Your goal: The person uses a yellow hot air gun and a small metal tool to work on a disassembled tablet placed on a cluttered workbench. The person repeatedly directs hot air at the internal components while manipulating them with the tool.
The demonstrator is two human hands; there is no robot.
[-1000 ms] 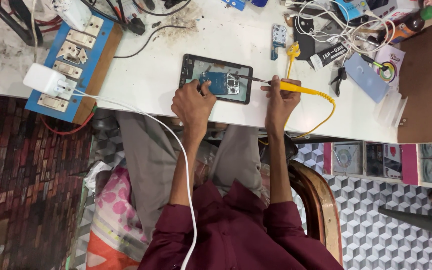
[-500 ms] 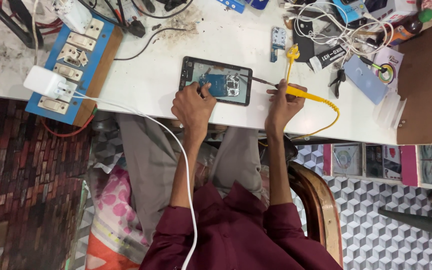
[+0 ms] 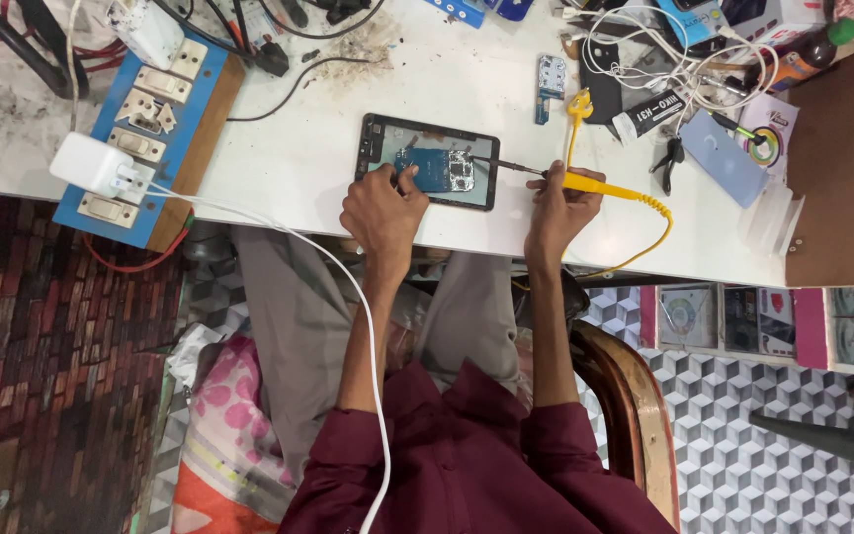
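Observation:
An opened tablet (image 3: 387, 140) lies on the white workbench (image 3: 308, 168) with a blue circuit board (image 3: 437, 170) showing inside it. My left hand (image 3: 380, 206) rests on the tablet's near edge, fingertips touching the board. My right hand (image 3: 557, 203) grips a yellow-handled soldering iron (image 3: 595, 185); its dark tip (image 3: 491, 163) reaches the board's right side. The iron's coiled yellow cord (image 3: 649, 232) loops off the bench edge.
A blue switch and socket board (image 3: 145, 119) with a white charger (image 3: 91, 166) sits at the left, its white cable (image 3: 358, 326) running over my lap. Cables, small boxes, a bottle and a small blue board (image 3: 549, 84) crowd the right. A wooden chair (image 3: 635, 425) is under me.
The view has shifted slightly. Both hands stay on the tablet and the iron, with the tip still at the board.

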